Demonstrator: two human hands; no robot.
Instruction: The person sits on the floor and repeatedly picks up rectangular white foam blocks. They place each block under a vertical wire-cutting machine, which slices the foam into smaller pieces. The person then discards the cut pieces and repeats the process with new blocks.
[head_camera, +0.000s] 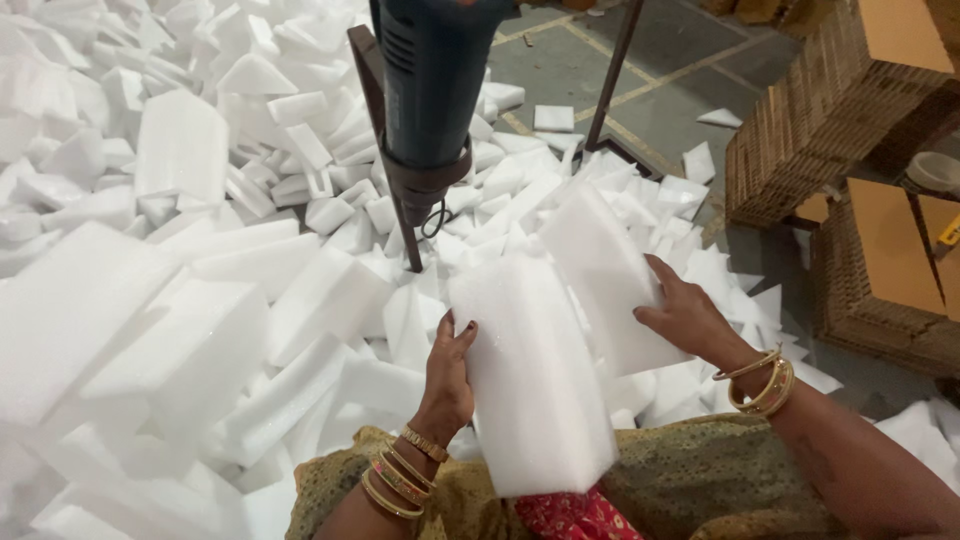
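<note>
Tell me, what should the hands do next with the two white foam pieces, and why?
Probably lift both foam pieces up toward the blue tool. The left hand holds the near foam block and the right hand holds the far foam block, edges meeting just below the tool's nozzle, which points down on its stand.

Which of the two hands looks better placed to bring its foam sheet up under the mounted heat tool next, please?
Probably the right hand: its foam sheet already lies nearer the heat tool, while the left hand grips the lower foam block close to the lap.
</note>
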